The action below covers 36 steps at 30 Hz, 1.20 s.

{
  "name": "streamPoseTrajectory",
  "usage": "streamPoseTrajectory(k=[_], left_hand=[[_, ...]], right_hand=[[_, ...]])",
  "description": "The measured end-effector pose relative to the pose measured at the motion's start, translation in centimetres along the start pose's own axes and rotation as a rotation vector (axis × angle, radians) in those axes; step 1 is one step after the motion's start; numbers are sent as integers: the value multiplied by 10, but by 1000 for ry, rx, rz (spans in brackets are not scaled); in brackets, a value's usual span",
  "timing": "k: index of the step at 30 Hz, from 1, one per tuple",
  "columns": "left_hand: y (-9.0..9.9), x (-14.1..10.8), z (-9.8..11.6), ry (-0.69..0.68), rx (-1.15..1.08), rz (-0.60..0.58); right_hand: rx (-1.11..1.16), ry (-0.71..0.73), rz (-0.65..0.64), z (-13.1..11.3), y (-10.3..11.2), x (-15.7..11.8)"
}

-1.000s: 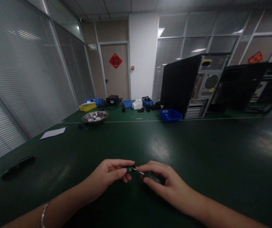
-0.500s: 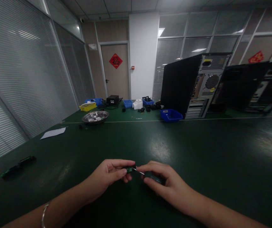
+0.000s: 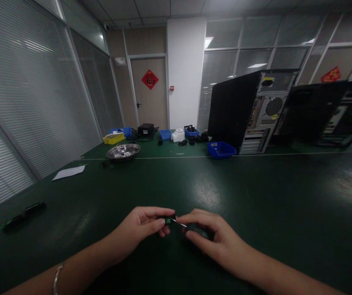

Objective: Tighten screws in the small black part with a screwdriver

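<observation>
My left hand (image 3: pixel 143 225) is closed on a small black-and-green piece (image 3: pixel 167 221), pinched between thumb and fingers; its kind is too small to make out. In my right hand (image 3: pixel 214 233) lies a screwdriver (image 3: pixel 196 231) with a dark handle and a thin metal shaft. The shaft points left, and its tip meets the right end of the small piece. Both hands are close together above the green table (image 3: pixel 169 184), near its front edge. My fingers cover much of the piece and part of the handle.
A dark green-and-black tool-like object (image 3: pixel 23 216) lies far left. Behind it are a paper sheet (image 3: pixel 69 172) and a metal bowl (image 3: pixel 123 152) with small white parts. A blue bin (image 3: pixel 221 150) stands beside a computer case (image 3: pixel 249 112). Other bins and black parts line the back.
Almost nothing differs. Both hands keep their hold, with only a very slight shift of the small piece and the screwdriver.
</observation>
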<state>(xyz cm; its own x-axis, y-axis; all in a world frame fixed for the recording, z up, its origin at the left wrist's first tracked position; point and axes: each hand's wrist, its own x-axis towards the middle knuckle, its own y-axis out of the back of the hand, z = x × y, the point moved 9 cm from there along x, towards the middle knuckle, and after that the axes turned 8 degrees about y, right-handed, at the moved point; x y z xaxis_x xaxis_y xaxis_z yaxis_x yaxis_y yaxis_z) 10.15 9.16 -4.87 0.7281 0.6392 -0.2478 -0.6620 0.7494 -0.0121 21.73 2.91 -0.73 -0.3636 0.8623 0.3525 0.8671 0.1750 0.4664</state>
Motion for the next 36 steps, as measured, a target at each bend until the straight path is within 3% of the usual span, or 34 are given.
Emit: streamPoseTrajectory(k=[10,27,36], left_hand=[[-2,-1,-1,47,44,-19],[-10,-1,0,60,-158,-122],[-12,-2,-6,112,-161,-190]], right_hand=[[18,18,-19,-1,-1,-1],[78,35,-50,2,-4,-1],[132,27,-95,3,-6,-1]])
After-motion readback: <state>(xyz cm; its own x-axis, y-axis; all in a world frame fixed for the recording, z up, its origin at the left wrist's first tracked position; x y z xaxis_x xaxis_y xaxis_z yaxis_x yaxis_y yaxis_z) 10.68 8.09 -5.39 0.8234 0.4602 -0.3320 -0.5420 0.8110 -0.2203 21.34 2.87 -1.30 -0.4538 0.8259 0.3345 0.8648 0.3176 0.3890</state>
